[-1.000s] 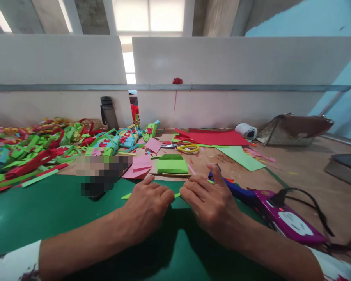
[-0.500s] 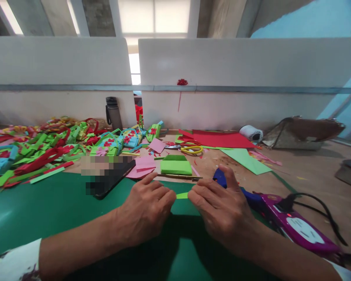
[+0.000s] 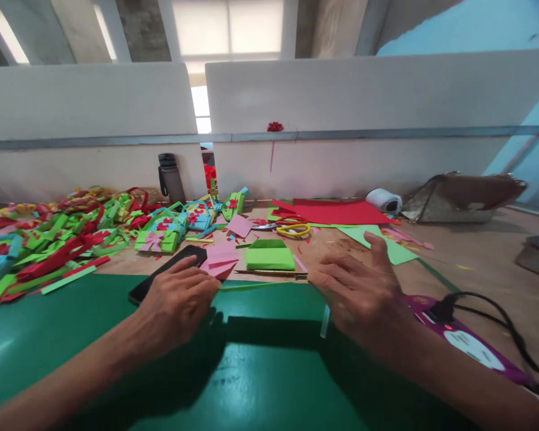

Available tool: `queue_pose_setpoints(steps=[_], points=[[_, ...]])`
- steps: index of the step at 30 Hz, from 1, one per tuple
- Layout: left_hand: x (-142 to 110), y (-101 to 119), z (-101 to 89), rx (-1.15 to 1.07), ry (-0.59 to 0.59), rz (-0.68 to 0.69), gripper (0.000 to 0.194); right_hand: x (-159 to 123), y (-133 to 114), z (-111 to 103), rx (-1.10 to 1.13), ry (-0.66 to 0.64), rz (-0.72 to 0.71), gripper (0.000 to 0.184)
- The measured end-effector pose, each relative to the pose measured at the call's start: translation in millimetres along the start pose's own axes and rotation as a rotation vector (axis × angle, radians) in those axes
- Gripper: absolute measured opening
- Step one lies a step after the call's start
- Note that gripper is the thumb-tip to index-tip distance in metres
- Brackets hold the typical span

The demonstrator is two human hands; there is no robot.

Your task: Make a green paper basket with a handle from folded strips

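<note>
A thin green paper strip (image 3: 260, 287) is stretched between my two hands, above the near edge of the brown table covering. My left hand (image 3: 179, 299) is closed on its left end, beside a black phone (image 3: 139, 290). At the other end, my right hand (image 3: 359, 293) pinches the strip with its fingers curled. A translucent stick (image 3: 325, 321) shows below the right hand; whatever it belongs to is hidden. Just beyond the strip lie a folded green paper piece (image 3: 269, 258), a thin brown stick (image 3: 269, 273) and pink paper pieces (image 3: 221, 254).
Paper bags and strips (image 3: 72, 233) are heaped at the left by a dark bottle (image 3: 170, 179). Yellow-handled scissors (image 3: 293, 230), red sheets (image 3: 341, 211) and a light green sheet (image 3: 393, 248) lie farther back. A purple power strip (image 3: 467, 344) with a cable is at the right, a handbag (image 3: 462, 203) behind.
My hands have moved apart, the left one leftward and the right one slightly rightward, so more of the green strip shows. The blue tool near my right hand is now hidden.
</note>
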State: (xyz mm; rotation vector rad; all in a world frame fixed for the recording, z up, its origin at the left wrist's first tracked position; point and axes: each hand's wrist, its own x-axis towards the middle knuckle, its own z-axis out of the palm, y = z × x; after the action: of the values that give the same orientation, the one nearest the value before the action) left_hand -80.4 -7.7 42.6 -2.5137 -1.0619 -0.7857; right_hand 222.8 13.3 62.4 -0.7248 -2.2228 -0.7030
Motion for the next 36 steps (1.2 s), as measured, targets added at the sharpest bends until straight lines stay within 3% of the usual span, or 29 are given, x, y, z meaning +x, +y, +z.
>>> queue_pose_setpoints(steps=[3, 5, 7, 9, 14, 17, 21, 26, 32, 36], points=[[0, -4, -9.6, 0.081, 0.085, -0.076, 0.018, 2, 1, 0, -0.073, -0.012, 0.012, 0.024], [8, 6, -12.2, 0.157, 0.161, -0.092, 0.016, 3, -3, 2, -0.103, -0.005, -0.015, 0.024], [22, 25, -8.5, 0.266, 0.131, -0.045, 0.037, 2, -10, 5, -0.108, -0.002, -0.06, 0.027], [38, 46, 1.4, 0.265, 0.026, 0.008, 0.054, 0, -19, 7, -0.095, 0.011, -0.1, 0.028], [62, 75, 28.0, 0.236, -0.272, -0.035, 0.016, -4, -31, 9, -0.044, 0.096, -0.151, 0.027], [61, 77, 32.2, 0.23, -0.267, -0.02, 0.02, -4, -34, 8, -0.068, 0.066, -0.128, 0.03], [53, 75, 29.9, 0.209, -0.154, 0.037, 0.021, -4, -36, 6, -0.134, 0.013, -0.123, 0.032], [38, 55, 30.1, 0.193, -0.092, -0.011, 0.025, -7, -29, 2, -0.177, -0.056, -0.064, 0.032], [17, 21, 33.3, 0.19, -0.107, -0.015, 0.036, -7, -16, 2, -0.189, -0.128, -0.047, 0.031], [1, 9, 30.7, 0.191, -0.148, -0.076, 0.052, -6, 0, -1, -0.316, -0.2, 0.03, 0.033]])
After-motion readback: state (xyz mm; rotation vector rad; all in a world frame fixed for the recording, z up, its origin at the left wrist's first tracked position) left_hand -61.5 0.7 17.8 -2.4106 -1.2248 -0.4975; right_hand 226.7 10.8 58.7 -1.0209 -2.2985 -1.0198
